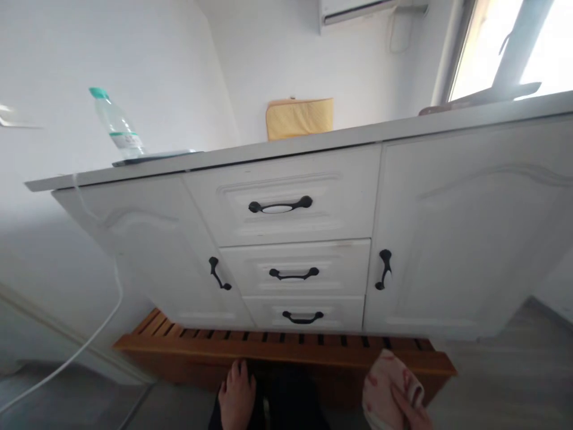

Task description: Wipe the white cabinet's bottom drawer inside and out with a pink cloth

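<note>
Right hand [412,411] clamped on a patterned cloth [379,388], its long axis toward the cabinet [447,263]; left hand [239,395] farther away, fingers loosely extended, apparently empty.

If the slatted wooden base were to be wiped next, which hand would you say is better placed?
The right hand, I would judge: it holds the patterned cloth close to the slatted wooden base. The left hand, also near, shows no cloth.

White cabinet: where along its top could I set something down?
Perhaps between the flat object and yellow item, or between that and the low object at right, though the top shows too edge-on to be sure. It's crowded around the bottle.
</note>
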The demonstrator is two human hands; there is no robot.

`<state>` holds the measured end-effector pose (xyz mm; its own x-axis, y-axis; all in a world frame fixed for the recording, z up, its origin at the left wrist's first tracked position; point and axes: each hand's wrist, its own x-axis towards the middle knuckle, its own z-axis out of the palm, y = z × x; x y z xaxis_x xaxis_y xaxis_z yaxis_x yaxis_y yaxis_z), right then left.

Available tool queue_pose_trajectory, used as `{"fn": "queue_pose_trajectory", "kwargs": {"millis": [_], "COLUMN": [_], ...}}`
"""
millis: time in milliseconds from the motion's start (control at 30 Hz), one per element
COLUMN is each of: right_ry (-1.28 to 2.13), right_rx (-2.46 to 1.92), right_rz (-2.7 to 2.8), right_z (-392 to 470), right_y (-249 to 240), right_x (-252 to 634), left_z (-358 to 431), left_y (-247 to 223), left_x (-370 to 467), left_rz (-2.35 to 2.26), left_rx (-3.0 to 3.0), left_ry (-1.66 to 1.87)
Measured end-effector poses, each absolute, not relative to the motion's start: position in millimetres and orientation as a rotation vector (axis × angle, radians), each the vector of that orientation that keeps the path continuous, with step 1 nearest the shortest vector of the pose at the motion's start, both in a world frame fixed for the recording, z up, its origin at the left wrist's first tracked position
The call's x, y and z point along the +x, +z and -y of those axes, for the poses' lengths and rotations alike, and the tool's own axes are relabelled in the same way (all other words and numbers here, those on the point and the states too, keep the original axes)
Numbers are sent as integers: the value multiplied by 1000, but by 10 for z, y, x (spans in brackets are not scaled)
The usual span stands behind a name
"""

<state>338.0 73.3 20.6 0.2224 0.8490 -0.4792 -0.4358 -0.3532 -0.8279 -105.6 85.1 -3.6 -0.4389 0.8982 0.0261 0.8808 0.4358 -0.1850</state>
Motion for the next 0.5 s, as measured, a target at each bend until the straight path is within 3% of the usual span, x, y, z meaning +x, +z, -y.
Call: {"fn": "queue_pose_trajectory", "kwargs": {"millis": [167,267,367,500], "right_ry": [1547,1630,1640,1460], "right_rx": [-1121,-1047,-1010,-1012], "right_rz": [149,87,130,324], "right_z": [-512,-326,-151,-21], "right_y": [550,745,921,1226], "right_x": [3109,2923,2680,2287], "left_z": [-755,-569,-347,-119], "left_y": [95,421,887,1339], "left_x": [-327,239,606,721], "left_rz": [2610,2425,2289,2375], "left_rx": [-1897,-2363,-2852,-2620], "left_ry": [-574,-1102,-1408,-1811]}}
